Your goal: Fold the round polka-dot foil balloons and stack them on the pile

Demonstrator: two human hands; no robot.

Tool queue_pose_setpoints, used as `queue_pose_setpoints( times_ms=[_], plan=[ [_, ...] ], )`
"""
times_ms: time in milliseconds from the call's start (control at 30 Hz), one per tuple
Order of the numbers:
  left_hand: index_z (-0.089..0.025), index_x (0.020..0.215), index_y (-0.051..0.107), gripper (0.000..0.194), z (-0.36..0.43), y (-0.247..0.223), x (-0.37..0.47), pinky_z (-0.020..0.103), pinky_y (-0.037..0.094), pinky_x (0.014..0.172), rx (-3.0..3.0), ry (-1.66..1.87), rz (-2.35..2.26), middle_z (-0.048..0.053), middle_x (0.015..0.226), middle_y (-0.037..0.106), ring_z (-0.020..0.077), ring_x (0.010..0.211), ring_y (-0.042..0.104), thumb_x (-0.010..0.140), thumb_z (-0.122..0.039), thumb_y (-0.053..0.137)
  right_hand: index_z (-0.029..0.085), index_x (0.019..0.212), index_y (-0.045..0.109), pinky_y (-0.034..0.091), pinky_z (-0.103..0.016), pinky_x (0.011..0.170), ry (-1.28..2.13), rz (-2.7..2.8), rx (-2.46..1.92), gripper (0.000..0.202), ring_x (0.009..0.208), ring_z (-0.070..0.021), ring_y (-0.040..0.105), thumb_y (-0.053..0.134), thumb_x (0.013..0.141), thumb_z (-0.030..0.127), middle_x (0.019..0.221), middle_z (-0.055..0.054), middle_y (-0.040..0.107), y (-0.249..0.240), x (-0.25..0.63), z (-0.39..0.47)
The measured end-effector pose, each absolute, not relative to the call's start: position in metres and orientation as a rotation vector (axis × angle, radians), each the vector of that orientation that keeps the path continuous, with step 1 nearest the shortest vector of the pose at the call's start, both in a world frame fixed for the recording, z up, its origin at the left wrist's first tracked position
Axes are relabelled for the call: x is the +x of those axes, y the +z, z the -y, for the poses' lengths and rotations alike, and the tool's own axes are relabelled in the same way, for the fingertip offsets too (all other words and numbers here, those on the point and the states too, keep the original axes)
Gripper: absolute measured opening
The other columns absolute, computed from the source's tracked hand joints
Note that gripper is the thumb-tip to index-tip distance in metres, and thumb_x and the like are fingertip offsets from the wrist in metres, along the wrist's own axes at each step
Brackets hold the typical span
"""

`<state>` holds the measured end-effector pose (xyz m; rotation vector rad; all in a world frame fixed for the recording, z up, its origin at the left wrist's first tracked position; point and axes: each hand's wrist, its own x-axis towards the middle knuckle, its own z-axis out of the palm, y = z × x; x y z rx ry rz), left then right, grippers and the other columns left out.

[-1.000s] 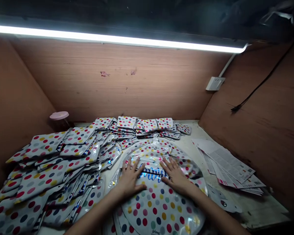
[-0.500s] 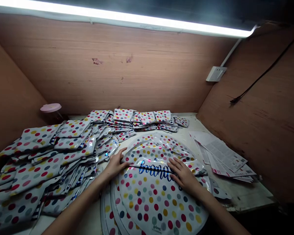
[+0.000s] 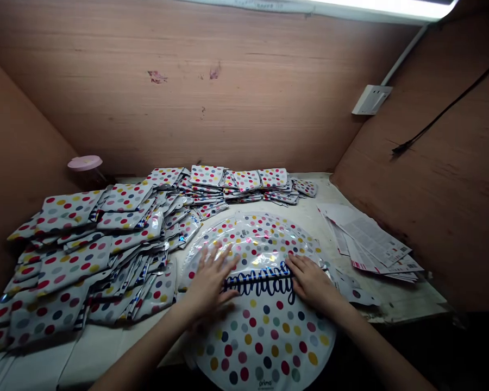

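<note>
A flat round foil balloon [image 3: 269,331], white with coloured dots and dark blue script lettering, lies in front of me. Its lower part reaches past the table's front edge. My left hand [image 3: 212,279] is on the balloon's left side, fingers spread, partly covering the lettering. On the right end of the lettering rests my right hand [image 3: 313,281], its fingers stretched out flat. A crease runs across the balloon through the lettering, between my hands. Neither hand grips anything. Beside my right wrist a grey-white dotted piece of foil [image 3: 358,291] sticks out.
Folded dotted foil balloons [image 3: 73,260] are heaped at the left, with smaller folded stacks [image 3: 244,182] along the back. Printed paper sheets [image 3: 370,244] lie at the right. A pink-lidded container [image 3: 85,163] stands back left. A black cable [image 3: 444,111] hangs by the right wall.
My left hand has moved from the balloon's left edge onto its surface, fingers now spread. The balloon's upper part lies flatter, with more lettering showing. The view has tilted down.
</note>
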<state>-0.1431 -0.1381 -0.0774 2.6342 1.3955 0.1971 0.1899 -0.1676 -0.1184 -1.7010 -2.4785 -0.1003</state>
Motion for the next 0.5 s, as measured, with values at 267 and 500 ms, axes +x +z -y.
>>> queue_pose_setpoints(
  times_ms=[267, 500],
  plan=[
    [-0.022, 0.145, 0.034, 0.068, 0.115, -0.095, -0.172, 0.048, 0.020, 0.116, 2.399, 0.199, -1.147, 0.006, 0.152, 0.030, 0.0259, 0.141, 0.024, 0.079, -0.019, 0.050, 0.015, 0.115, 0.061, 0.039, -0.044, 0.106, 0.228, 2.480, -1.247, 0.039, 0.129, -0.0251, 0.045, 0.039, 0.083, 0.006, 0.135, -0.012, 0.053, -0.108, 0.221, 0.154],
    [-0.019, 0.101, 0.065, 0.040, 0.090, -0.075, -0.243, 0.035, 0.044, 0.099, 1.989, 0.378, -1.201, 0.005, 0.115, 0.066, 0.0211, 0.109, 0.059, 0.070, -0.014, 0.040, 0.020, 0.106, 0.061, 0.040, -0.041, 0.104, 0.882, 2.261, -1.237, 0.034, 0.122, -0.0243, 0.051, 0.048, 0.075, 0.015, 0.129, -0.008, 0.059, -0.096, 0.259, 0.127]
  ],
)
